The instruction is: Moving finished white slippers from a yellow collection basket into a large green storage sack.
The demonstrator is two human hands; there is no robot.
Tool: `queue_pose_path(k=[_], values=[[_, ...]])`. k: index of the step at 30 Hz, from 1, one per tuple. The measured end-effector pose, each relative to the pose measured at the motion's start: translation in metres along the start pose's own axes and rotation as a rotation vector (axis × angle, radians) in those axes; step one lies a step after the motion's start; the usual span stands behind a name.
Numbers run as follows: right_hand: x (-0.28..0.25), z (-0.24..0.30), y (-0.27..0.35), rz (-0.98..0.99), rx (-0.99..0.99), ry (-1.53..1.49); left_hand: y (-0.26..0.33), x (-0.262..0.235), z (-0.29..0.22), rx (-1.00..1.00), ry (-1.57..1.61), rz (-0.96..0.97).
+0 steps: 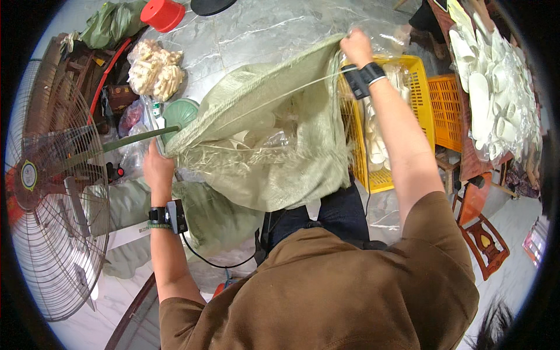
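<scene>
A large pale green woven sack (291,181) is stretched wide between my hands, its frayed mouth facing up. My left hand (158,166) is closed on the left corner of the rim, beside the green pole of a fan. Farther out and to the right, my right hand (357,48) grips the opposite corner, pulling the edge taut. Inside the sack lie crumpled clear plastic bags (280,139) with whitish contents that I cannot make out. A loose strand runs across the opening toward my right wrist. Both wrists carry strapped-on black devices.
A yellow crate (421,87) holding white pieces stands right of the sack, with an orange crate (444,111) behind it. White sole-shaped pieces (493,93) cover a table at right. A large fan (55,175) stands left; a red bucket (163,14) and bagged cream-coloured pieces (154,70) sit beyond.
</scene>
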State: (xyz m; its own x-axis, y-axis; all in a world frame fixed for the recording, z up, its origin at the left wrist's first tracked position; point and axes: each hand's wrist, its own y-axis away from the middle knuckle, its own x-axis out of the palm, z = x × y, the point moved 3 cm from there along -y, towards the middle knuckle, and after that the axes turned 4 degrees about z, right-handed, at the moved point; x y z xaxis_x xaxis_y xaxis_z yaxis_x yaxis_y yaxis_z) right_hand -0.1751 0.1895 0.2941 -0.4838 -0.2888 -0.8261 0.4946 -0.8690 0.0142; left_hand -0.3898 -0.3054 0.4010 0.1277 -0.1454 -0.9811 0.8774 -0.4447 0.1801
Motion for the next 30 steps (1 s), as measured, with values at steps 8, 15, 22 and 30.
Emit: queue_pose_path(k=[8, 15, 22, 30], values=[[-0.008, 0.037, -0.093, -0.068, -0.052, 0.059, 0.016, 0.02, 0.009, -0.176, 1.94, 0.219], [0.165, 0.057, -0.111, 0.163, -0.061, -0.268, -0.09, 0.122, 0.154, -0.32, 1.6, 0.14], [0.25, 0.066, -0.035, 0.628, -0.242, -0.134, -0.104, 0.169, 0.102, -0.093, 0.369, -0.53], [0.192, 0.111, -0.026, 0.682, -0.25, 0.068, -0.047, 0.119, -0.151, 0.84, 0.387, -0.138]])
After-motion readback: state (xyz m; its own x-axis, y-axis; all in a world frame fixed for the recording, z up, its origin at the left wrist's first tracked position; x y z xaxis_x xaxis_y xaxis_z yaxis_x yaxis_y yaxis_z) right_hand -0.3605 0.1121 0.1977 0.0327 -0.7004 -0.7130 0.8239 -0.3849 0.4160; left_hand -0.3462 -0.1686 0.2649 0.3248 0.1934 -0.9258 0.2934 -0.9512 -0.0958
